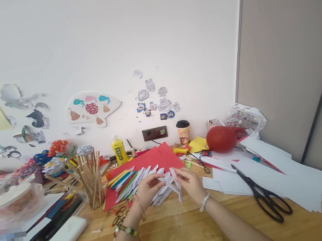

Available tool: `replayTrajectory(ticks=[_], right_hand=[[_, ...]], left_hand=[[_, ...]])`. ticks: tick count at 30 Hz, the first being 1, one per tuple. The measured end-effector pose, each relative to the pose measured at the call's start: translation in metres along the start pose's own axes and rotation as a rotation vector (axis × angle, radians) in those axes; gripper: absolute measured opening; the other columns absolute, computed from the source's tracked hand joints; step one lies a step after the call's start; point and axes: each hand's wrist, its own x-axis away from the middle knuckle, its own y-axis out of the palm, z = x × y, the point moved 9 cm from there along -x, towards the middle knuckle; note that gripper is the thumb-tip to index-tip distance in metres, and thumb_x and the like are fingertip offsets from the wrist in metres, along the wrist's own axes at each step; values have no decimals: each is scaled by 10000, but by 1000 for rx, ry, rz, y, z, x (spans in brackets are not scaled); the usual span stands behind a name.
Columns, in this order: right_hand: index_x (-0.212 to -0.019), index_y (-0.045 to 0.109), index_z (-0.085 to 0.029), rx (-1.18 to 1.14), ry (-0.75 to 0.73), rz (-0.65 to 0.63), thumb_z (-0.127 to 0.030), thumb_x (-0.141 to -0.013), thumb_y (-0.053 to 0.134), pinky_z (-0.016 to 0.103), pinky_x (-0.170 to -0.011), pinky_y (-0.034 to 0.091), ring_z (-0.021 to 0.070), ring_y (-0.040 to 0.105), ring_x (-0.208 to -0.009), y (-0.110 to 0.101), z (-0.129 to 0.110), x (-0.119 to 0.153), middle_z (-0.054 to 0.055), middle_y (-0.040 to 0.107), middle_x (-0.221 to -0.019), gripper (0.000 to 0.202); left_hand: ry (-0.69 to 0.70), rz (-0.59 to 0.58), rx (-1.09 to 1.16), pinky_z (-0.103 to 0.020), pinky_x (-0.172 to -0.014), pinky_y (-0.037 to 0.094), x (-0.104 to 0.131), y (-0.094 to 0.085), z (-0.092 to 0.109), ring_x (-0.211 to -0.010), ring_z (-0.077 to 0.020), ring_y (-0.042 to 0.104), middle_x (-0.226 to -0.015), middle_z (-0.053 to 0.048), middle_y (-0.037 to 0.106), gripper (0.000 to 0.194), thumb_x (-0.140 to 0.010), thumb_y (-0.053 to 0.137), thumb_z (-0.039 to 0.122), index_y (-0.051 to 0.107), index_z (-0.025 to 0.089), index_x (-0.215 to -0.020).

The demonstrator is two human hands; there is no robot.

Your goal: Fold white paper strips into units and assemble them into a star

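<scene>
Between my two hands is a folded white paper strip [178,189], bent into a V with its point toward me. My left hand [149,190] pinches one arm of it between thumb and fingers. The other arm is pinched by my right hand [190,183]. Just behind and left of them lies a pile of folded white paper pieces [141,182], with some coloured folded strips [123,178] at its left. Red paper sheets [145,159] lie beneath and behind the pile.
Black scissors [259,192] lie on white paper sheets [289,182] at the right. A jar of wooden sticks [92,186] stands left, a yellow bottle [119,150] and a lidded cup [184,133] behind. A red balloon [221,139] rests at the back right. Hair ties [119,216] lie near my left wrist.
</scene>
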Motion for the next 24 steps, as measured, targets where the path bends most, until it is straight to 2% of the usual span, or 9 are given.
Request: replayTrajectory(ticks=[2, 5, 13, 20, 24], right_hand=[[-1094, 612, -230, 55, -41, -64, -293, -817, 494, 261, -664, 446, 154, 540, -745, 8, -9, 2, 39, 578, -826, 308], [-1094, 611, -249, 118, -97, -108, -267, -841, 463, 251, -667, 428, 145, 531, -738, 15, -20, 6, 30, 557, -805, 294], [-1127, 586, -267, 320, -240, -17, -255, -871, 426, 269, -658, 401, 165, 494, -734, 11, -37, 10, 29, 530, -726, 301], [-1192, 526, -270, 399, -359, 0, -208, -887, 385, 286, -653, 411, 164, 470, -731, 14, -45, 15, 41, 510, -760, 342], [-1235, 476, -277, 396, -364, 28, -205, -878, 389, 331, -732, 429, 185, 474, -834, 14, -46, 18, 67, 495, -891, 375]], left_hand=[[-39, -32, 53, -269, -550, 503, 2, 6, 1, -569, -155, 605, -634, -30, 649, 251, -613, 699, 321, 647, 157, -795], [-45, -14, 97, -264, -531, 504, 3, 8, 7, -525, -148, 596, -554, -4, 615, 267, -612, 699, 324, 642, 153, -809], [-6, 88, 98, -270, -551, 543, 6, 5, 25, -593, -152, 618, -708, -27, 660, 250, -595, 704, 292, 648, 164, -802], [-56, 83, 167, -294, -568, 545, 7, 10, 21, -566, -168, 628, -613, -20, 663, 235, -576, 727, 300, 656, 167, -756], [-96, 121, 271, -302, -559, 547, 8, 14, 15, -571, -180, 631, -595, -24, 663, 308, -553, 745, 345, 655, 153, -776]])
